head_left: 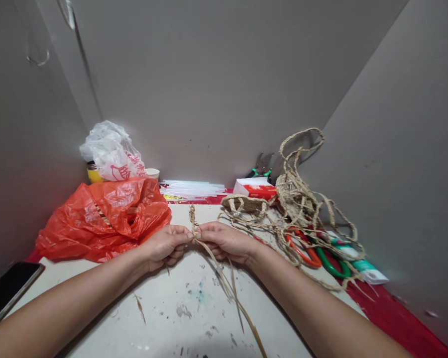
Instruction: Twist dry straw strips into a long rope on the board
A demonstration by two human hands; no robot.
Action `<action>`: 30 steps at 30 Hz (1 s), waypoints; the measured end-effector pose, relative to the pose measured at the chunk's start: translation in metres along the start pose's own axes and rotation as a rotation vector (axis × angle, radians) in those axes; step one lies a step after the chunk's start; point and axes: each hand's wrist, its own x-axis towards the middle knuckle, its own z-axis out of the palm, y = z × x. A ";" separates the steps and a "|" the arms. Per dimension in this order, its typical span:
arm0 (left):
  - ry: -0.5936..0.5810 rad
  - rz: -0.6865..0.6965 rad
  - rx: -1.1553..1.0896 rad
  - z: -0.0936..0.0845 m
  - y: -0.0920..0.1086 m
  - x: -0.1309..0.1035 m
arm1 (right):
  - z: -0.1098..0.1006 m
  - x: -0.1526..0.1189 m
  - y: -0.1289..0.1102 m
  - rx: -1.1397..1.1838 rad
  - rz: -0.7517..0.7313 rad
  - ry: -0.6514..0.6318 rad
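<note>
Both hands meet at the middle of the white board, pinching a braided straw cord (192, 215). The finished-looking braid stands out beyond my fingertips, away from me. My left hand (168, 244) is closed on the cord from the left, thumb and forefinger together. From the right, my right hand (224, 241) pinches it at the same spot, fingers curled. Long loose straw strands (229, 288) trail from the pinch down toward the near edge, passing beside my right hand. The exact crossing of strands between the fingertips is hidden.
A red plastic bag (108, 219) lies left, with a white bag (110, 149) behind it. A phone (13, 286) rests near left. Heaped braided rope (298, 199), green-handled scissors (332, 263) and a red box (259, 190) sit right. White sticks (194, 189) lie along the grey wall.
</note>
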 end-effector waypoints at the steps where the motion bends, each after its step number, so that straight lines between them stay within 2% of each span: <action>1: -0.005 0.000 -0.004 0.000 0.000 0.000 | 0.000 0.000 0.000 -0.002 -0.001 -0.001; 6: -0.041 -0.005 -0.026 -0.002 0.001 0.000 | 0.001 0.001 -0.001 0.005 -0.001 -0.014; 16: 0.138 0.041 0.126 0.006 0.001 -0.001 | 0.004 -0.001 -0.002 -0.041 -0.028 0.015; 19: 0.095 0.038 0.113 0.003 0.001 0.000 | 0.004 0.001 0.000 -0.071 -0.040 0.025; 24: -0.020 -0.048 -0.043 -0.006 0.001 0.003 | 0.003 0.002 0.000 0.004 -0.020 0.007; 30: 0.010 0.006 0.041 -0.004 0.003 0.000 | 0.005 0.001 -0.001 -0.007 -0.012 0.035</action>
